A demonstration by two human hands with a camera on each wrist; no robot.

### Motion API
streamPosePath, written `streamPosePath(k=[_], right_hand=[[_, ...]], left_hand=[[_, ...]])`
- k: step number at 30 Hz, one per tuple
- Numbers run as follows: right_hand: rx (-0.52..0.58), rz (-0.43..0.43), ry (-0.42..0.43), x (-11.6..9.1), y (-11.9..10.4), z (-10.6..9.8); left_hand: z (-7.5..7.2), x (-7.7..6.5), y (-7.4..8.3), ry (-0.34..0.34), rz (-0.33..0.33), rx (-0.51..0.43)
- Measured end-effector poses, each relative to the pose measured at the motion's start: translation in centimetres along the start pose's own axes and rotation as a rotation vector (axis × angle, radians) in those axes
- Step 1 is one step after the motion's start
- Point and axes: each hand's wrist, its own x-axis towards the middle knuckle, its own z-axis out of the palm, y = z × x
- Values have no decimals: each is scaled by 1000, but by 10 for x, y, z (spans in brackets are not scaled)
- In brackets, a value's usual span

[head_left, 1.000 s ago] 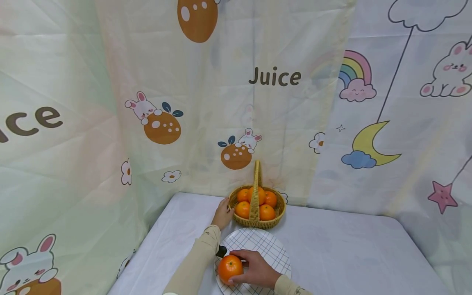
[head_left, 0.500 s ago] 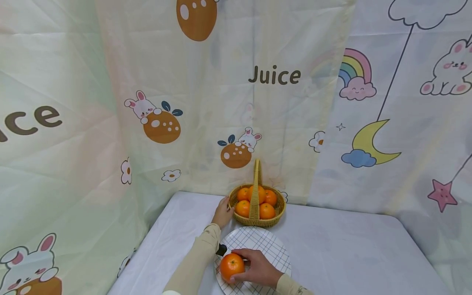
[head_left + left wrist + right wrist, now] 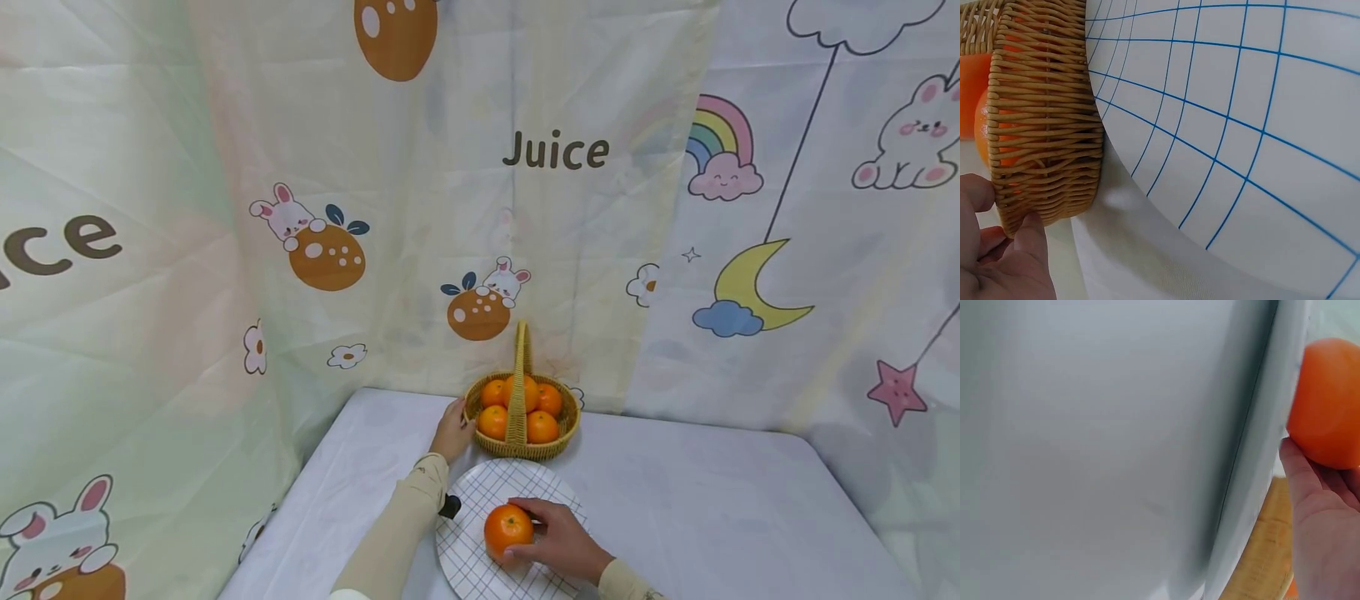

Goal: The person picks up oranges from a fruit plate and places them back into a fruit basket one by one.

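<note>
Over the plate (image 3: 468, 554), a white round one with a blue grid pattern, my right hand (image 3: 566, 540) holds an orange (image 3: 507, 533) between thumb and fingers. The right wrist view shows the same orange (image 3: 1329, 403) at the plate's pale rim (image 3: 1266, 437), partly cut off by the frame. My left hand (image 3: 452, 432) grips the left end of a woven basket (image 3: 543, 451) with a tall handle. In the left wrist view its thumb (image 3: 1032, 240) presses the wicker wall from outside, with fingers at the rim. Several oranges (image 3: 492, 422) lie in the basket.
The basket stands at the back of a white-covered table (image 3: 690, 500), directly behind the plate. Printed fabric curtains (image 3: 420, 200) close off the back and both sides. A small black object (image 3: 450, 506) shows beside the left cuff, at the plate's left rim.
My right hand has moved right with the orange, from the plate's left side toward its middle. My left hand stays on the basket, which has not moved.
</note>
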Motion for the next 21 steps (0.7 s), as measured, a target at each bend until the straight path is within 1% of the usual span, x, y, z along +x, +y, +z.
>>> streamPosePath(k=[3,9,12,15,19,21], right_hand=[[-4,32,30,-6,3,-10],[-10,49,87,-12,9,-28],[-13,50,117,-12,12,-33],[-4,52,143,-12,13,-38],[-2,54,191,-8,10,-48],[-14,69,222,-4,7,-55]], left_hand=[[0,1,1,-3,-19,-11],[-2,0,3,9,-16,-2],[-1,0,2,7,-14,-6],[0,0,2,-3,-26,-13],[0,0,2,-4,-51,-13],[1,0,2,-2,-50,-15]])
